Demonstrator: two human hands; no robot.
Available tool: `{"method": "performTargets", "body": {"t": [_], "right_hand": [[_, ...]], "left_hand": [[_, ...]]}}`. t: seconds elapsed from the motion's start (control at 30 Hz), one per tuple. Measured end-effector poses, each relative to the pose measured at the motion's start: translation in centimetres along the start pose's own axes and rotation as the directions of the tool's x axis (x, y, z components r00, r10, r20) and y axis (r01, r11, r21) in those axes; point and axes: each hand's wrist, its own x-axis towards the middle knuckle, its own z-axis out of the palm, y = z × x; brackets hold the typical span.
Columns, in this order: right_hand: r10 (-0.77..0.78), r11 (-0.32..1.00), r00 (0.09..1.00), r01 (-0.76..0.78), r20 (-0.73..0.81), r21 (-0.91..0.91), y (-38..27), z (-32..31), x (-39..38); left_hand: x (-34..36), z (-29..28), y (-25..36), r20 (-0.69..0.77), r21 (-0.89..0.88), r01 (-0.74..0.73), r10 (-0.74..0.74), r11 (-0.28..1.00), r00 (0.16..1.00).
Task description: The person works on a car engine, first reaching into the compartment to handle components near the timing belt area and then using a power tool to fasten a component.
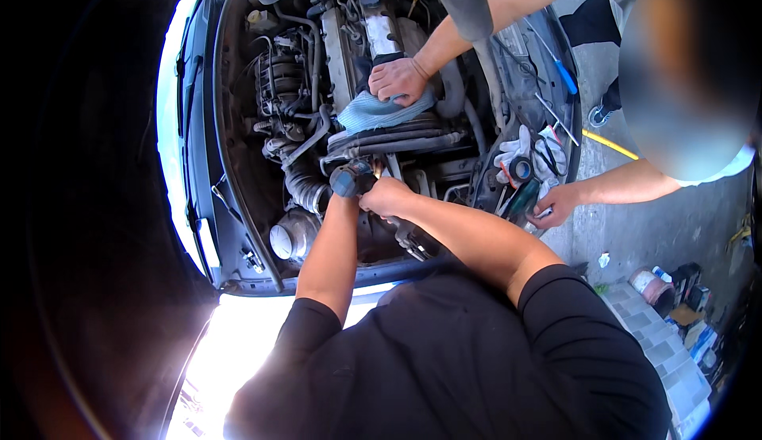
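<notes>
Both my arms reach into a car's engine bay [464,166]. Something blue-grey, a glove or a cloth, covers my left hand [345,181], so its fingers do not show. It sits beside the ribbed black air hose [303,190], below the belts. Close against it, my right hand [387,196] has its fingers curled in. What those fingers hold is hidden, though a small orange-red bit shows just above them. Beyond my hands, a co-worker's hand [397,82] presses a light blue cloth [381,113] onto the engine, above the black belts [389,144].
The co-worker's other hand [556,206] is at the right fender, by white gloves [516,148] and a black tape roll [521,170]. A blue-handled screwdriver [565,77] lies farther up that edge. A round metal-capped part [290,237] stands left of my forearms. Boxes and a bucket [651,291] are on the floor.
</notes>
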Motion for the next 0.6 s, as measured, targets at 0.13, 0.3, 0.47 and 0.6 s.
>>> {"method": "performTargets", "body": {"t": [0.13, 0.3, 0.47, 0.6], "right_hand": [[-0.047, 0.998, 0.998, 0.048, 0.035, -0.036, -0.2, -0.7, 0.1], [-0.066, 0.968, 0.996, 0.078, 0.057, -0.237, -0.9, -2.4, 0.2], [-0.064, 0.924, 0.997, 0.045, -0.037, -0.380, -1.9, -3.1, -0.7], [-0.311, 0.779, 0.933, 0.140, -0.183, -0.611, -0.9, -1.9, 1.1]], "left_hand": [[-0.5, -0.7, 1.3, 0.074, 0.097, 0.031, -0.039, 0.995, 0.997], [-1.2, -1.7, 2.6, 0.136, 0.177, 0.084, -0.109, 0.981, 0.985], [-2.3, -3.1, 4.4, 0.204, 0.200, 0.167, -0.208, 0.965, 0.957], [-2.8, -2.7, 5.1, 0.212, 0.192, 0.157, -0.197, 0.969, 0.957]]}}
